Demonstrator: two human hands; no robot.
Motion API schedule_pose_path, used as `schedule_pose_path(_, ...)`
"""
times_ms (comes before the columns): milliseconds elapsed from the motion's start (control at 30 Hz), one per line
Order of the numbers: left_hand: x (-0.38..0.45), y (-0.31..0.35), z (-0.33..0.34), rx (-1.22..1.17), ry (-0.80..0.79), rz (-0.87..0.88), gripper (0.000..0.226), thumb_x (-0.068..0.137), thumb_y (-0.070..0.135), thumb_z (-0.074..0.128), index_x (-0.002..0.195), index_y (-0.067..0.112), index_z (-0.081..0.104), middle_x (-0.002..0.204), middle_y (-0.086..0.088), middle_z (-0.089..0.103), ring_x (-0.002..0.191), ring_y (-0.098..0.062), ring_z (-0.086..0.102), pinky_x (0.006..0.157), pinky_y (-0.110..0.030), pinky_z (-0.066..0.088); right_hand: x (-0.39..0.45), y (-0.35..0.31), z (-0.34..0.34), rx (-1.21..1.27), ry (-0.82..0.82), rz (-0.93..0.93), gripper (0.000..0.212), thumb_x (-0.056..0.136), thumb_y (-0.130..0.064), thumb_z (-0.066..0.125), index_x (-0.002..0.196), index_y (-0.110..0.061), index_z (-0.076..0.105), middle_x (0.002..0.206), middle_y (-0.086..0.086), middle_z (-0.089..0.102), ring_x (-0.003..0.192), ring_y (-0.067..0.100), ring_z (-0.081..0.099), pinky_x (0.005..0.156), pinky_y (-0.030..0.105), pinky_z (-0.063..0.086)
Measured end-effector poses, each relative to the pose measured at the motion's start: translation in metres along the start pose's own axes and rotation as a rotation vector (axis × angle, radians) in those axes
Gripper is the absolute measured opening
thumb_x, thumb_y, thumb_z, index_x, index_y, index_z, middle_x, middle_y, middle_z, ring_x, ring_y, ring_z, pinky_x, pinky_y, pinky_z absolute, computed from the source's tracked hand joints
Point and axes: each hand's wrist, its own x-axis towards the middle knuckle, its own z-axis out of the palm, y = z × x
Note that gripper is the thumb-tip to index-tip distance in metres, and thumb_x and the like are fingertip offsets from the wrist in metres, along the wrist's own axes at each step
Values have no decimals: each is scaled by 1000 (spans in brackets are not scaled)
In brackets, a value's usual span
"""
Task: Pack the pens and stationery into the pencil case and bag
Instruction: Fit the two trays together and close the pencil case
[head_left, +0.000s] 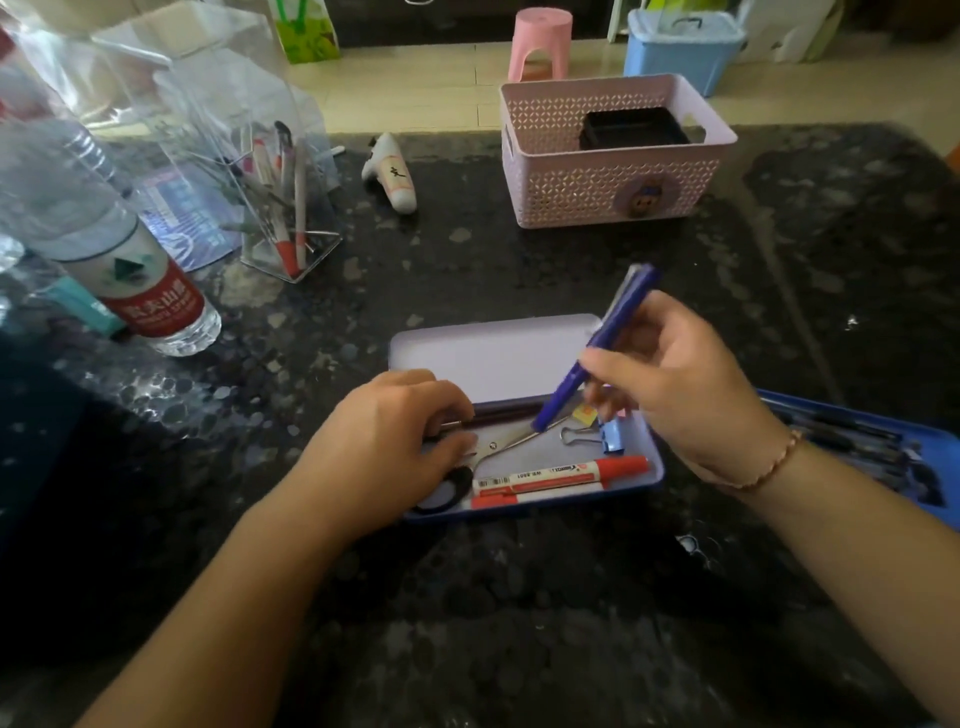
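An open blue tin pencil case (655, 470) lies in the middle of the dark table, its pale lid (488, 353) folded back. Inside lie scissors (498, 446), two red markers (561, 477), a blue binder clip (609, 435) and a dark pen (514, 409). My right hand (675, 384) holds a blue pen (597, 348) tilted, its lower tip over the case. My left hand (400, 441) rests on the case's left end, fingers curled around the scissors' handle end. A clear plastic bag (197, 104) stands at the back left over a clear holder (291, 228) with several pens.
A water bottle (130, 260) stands at the left. A white pen-shaped toy (395, 176) lies behind the case. A pink basket (613, 156) with a black box sits at the back. A blue tray (878, 447) of dark pens lies under my right forearm.
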Motion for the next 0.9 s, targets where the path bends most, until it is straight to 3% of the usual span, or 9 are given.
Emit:
schedule_pose_path(133,1,20,11,-92,36,19,36,83,43,63,117,33,57,102,17,59,96,-3,55,86,-27,52,-13,3,9,11,-59,54,44,77,-3,73,108,-21,47,86,13,69,65,19,72,58,30,59)
schedule_pose_path(233,4,33,22,-71,-3,69,35,85,45,61,117,34,58,106,16,62,96,-2,53,86,-29,50,-15,11,6,-291,-87,35,31,70,-34,80,93,-28,61,84,-4,71,73,6,69,65,26,58)
schedule_pose_path(300,6,36,28,-29,-39,105,33,86,45,61,116,33,61,104,13,65,92,-5,53,85,-33,50,-14,14,-4,-379,-93,62,30,67,-44,78,88,-29,64,80,-8,70,73,7,67,66,26,57)
schedule_pose_path(433,8,36,36,0,-91,122,32,89,46,57,116,32,65,110,11,64,97,-7,52,90,-35,46,-16,11,-34,-271,-164,119,19,78,-19,74,94,-25,64,78,3,71,59,11,68,52,18,50)
schedule_pose_path(533,9,36,40,0,-85,130,32,88,47,57,114,31,67,107,10,62,94,-6,50,88,-35,47,-15,20,-42,-565,-166,39,7,80,-24,72,84,-28,67,71,-7,69,58,1,63,48,11,44)
schedule_pose_path(600,8,36,42,17,-89,130,33,89,47,55,114,30,66,106,9,62,93,-8,50,87,-35,47,-13,25,-40,-790,-132,-85,4,80,-31,71,83,-32,68,79,-18,63,70,-4,59,58,10,45)
schedule_pose_path(700,8,36,42,9,-73,120,30,88,47,56,112,31,66,104,10,63,92,-8,51,87,-34,47,-14,29,-36,-955,-188,-234,10,82,-40,64,88,-33,68,91,-22,53,85,0,55,74,24,50)
schedule_pose_path(767,7,37,41,1,-71,114,28,88,47,56,108,31,68,101,10,63,89,-6,50,85,-34,47,-14,28,-34,-993,-199,-262,18,85,-44,56,93,-33,68,97,-21,53,87,2,54,75,30,51)
schedule_pose_path(900,8,38,41,-41,-48,65,25,87,43,59,101,28,73,94,9,63,84,-6,53,81,-35,50,-4,23,-33,-1093,-132,-255,21,91,-43,51,101,-35,68,95,-17,51,84,5,51,70,28,50)
